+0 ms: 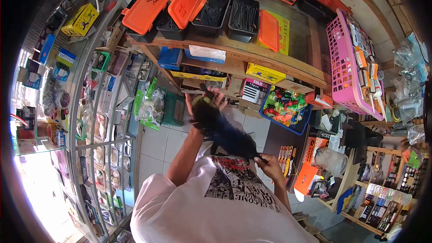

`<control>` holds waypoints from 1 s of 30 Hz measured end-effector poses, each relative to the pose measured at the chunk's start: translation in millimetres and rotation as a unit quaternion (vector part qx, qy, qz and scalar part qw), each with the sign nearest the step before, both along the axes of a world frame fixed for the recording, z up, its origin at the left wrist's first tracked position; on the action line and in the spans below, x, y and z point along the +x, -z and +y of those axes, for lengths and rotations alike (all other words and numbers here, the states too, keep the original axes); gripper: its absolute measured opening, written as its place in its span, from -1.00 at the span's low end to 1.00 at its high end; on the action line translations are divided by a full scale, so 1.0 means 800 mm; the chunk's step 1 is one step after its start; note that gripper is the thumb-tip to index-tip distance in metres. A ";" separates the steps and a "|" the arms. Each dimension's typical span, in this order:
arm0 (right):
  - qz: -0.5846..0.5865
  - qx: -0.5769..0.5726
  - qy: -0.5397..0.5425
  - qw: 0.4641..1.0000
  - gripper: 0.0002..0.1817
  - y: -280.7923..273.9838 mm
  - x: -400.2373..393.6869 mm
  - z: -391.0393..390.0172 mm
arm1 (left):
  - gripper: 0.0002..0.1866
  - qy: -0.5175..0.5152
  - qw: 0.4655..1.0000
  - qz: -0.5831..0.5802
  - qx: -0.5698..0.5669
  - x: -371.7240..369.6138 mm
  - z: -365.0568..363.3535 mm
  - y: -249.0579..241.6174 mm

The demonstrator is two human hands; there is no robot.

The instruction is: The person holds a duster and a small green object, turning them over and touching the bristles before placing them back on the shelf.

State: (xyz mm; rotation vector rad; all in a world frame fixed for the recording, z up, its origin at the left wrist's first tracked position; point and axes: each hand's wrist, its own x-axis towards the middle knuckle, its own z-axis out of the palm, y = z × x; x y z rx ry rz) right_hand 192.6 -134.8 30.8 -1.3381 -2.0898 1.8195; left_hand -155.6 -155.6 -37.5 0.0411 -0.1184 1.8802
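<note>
A dark feather duster [227,132] slants across the space in front of my chest, its feathers black and blue with a paler patch near the upper end. My right hand [269,167] is closed round its thin lower end. At the bushy upper end, my left hand [220,99] has its fingers spread apart behind the feathers, which cover most of the palm. Just beyond that hand stands the wooden shelf unit [288,67], with a yellow box [265,74] on a lower level.
Black tubs of screws [243,15] with orange lids line the shelf top. A pink basket [335,58] stands right of them. A blue tray of colourful items [285,108] and a green bin [172,110] sit lower. Glass display shelves [76,121] run along the left.
</note>
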 end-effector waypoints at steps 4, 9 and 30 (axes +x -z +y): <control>0.000 -0.004 0.028 1.000 -0.70 0.013 0.003 -0.012 | -0.09 -0.010 0.998 -0.005 -0.056 -0.001 0.000 -0.008; 0.001 -0.004 0.067 0.998 -0.74 -0.004 0.002 -0.009 | -0.13 -0.022 0.995 -0.022 -0.099 -0.007 0.002 -0.007; 0.039 -0.037 0.099 0.994 -0.77 0.111 0.031 -0.022 | -0.23 0.087 0.991 -0.031 -0.095 0.011 0.013 -0.044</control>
